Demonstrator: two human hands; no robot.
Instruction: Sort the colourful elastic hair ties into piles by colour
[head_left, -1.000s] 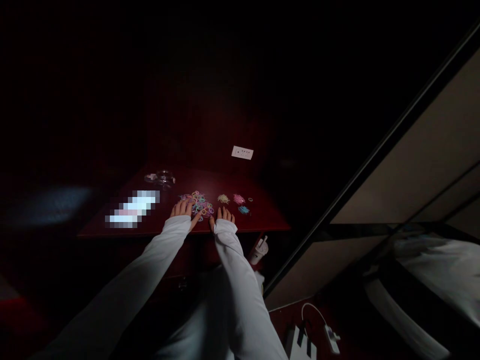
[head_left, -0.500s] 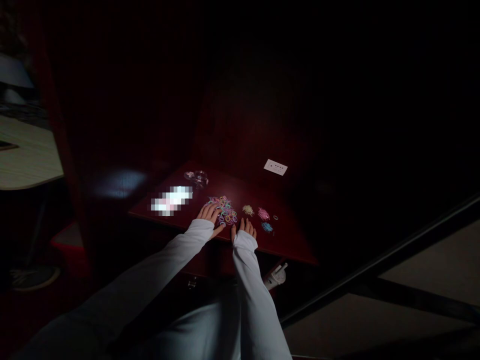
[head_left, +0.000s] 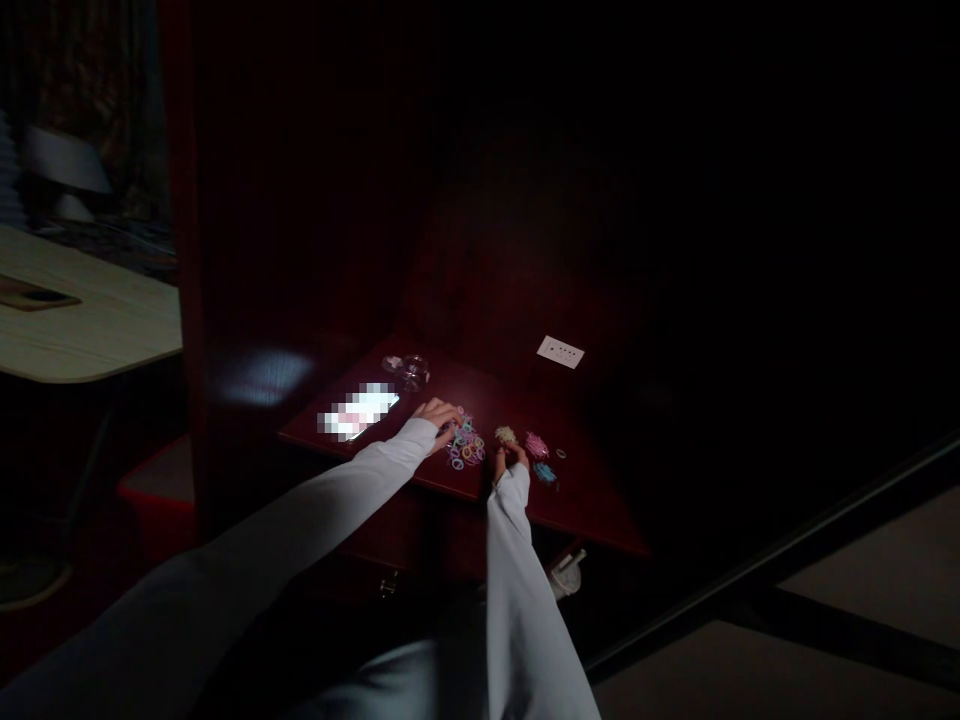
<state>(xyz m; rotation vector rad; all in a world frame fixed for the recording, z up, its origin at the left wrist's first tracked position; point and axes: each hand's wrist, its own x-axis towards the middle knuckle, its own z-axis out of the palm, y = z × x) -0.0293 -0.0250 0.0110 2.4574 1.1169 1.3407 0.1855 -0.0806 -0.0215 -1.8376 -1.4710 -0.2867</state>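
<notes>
A heap of small multicoloured elastic bands (head_left: 468, 450) lies on the dark red desk (head_left: 450, 482). My left hand (head_left: 439, 416) rests over the heap's left edge, fingers stretched and thumb apart. To the right, my right hand (head_left: 513, 460) has its fingertips drawn together beside a small pile of pale yellow bands (head_left: 505, 434); anything between them is too small to make out. Further right are a pile of pink bands (head_left: 537, 446) and a pile of blue bands (head_left: 545, 472). One single band (head_left: 561, 454) lies apart from these.
A phone with a bright, blurred screen (head_left: 360, 412) lies on the left of the desk. Behind it stands a clear jar (head_left: 415, 373). A wall socket (head_left: 560, 352) is at the back. Below the desk's right edge is a lidded cup (head_left: 568, 577).
My right hand has shifted from the desk's front edge up to the yellow pile, its fingers now pinched. My left hand has moved toward the heap's upper left. The view has shifted.
</notes>
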